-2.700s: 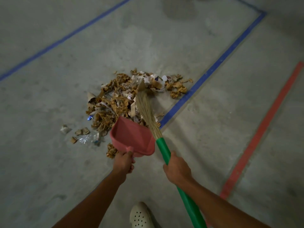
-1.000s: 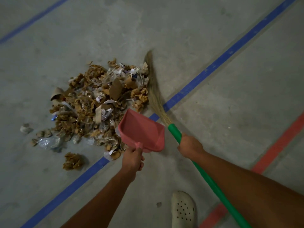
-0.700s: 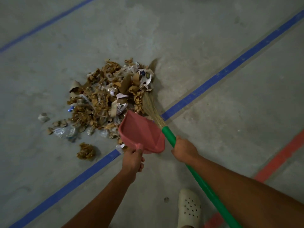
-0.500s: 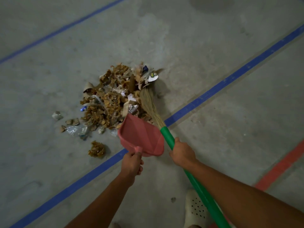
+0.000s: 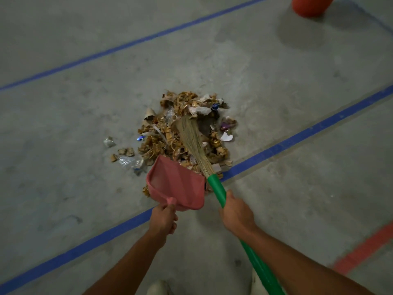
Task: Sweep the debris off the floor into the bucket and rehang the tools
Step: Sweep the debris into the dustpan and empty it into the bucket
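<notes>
Concrete floor (image 5: 85,188) bears debris (image 5: 158,143) beyond left grip (image 5: 163,219) holding dustpan (image 5: 176,184), right grip (image 5: 237,213) holding broom (image 5: 215,187).

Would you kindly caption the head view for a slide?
Left hand holds a pink dustpan at the debris pile; right hand grips a green-handled broom, bristles in the pile.

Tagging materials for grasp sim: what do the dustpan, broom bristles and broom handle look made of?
Dustpan: likely moulded plastic, smooth matte pink, one piece.
Broom bristles: thin tan strands, probably natural grass or straw.
Broom handle: glossy green, plastic or plastic-sleeved; core hidden.
</notes>
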Demonstrator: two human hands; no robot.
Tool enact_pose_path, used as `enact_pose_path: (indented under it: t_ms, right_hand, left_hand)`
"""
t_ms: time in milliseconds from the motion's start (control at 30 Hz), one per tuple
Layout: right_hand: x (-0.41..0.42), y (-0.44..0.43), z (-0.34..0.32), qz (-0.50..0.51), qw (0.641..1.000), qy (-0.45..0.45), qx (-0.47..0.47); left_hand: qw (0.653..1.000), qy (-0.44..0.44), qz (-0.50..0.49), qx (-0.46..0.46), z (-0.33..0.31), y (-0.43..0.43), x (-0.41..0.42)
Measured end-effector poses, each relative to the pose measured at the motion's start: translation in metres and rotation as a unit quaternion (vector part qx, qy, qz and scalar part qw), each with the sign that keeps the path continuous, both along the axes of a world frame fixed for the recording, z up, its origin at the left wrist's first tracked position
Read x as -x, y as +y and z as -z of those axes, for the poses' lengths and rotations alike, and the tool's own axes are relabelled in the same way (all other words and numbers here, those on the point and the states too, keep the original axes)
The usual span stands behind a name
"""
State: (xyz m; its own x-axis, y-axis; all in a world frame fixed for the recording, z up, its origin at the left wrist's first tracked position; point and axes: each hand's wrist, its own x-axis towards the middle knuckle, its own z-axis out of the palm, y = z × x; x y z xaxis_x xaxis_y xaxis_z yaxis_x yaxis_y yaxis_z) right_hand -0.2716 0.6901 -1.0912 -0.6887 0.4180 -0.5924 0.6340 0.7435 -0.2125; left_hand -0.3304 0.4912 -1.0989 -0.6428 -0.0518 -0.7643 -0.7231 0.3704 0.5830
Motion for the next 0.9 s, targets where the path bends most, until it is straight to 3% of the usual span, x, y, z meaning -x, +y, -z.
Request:
enact_pose_path:
  t_ms: [500, 900]
  right_hand:
    - [-0.018, -0.018, -0.076, 0.008, 1.0, 0.009, -0.015]
    - [-0.027, 0.02, -0.092, 0.015, 0.999, -0.014, -0.03]
  left_hand:
    - [1.0, -0.022, -0.011, 0.003, -0.052, -0.024, 0.007]
    - [1.0, -0.024, -0.009, 0.01, -0.071, 0.0, 0.015]
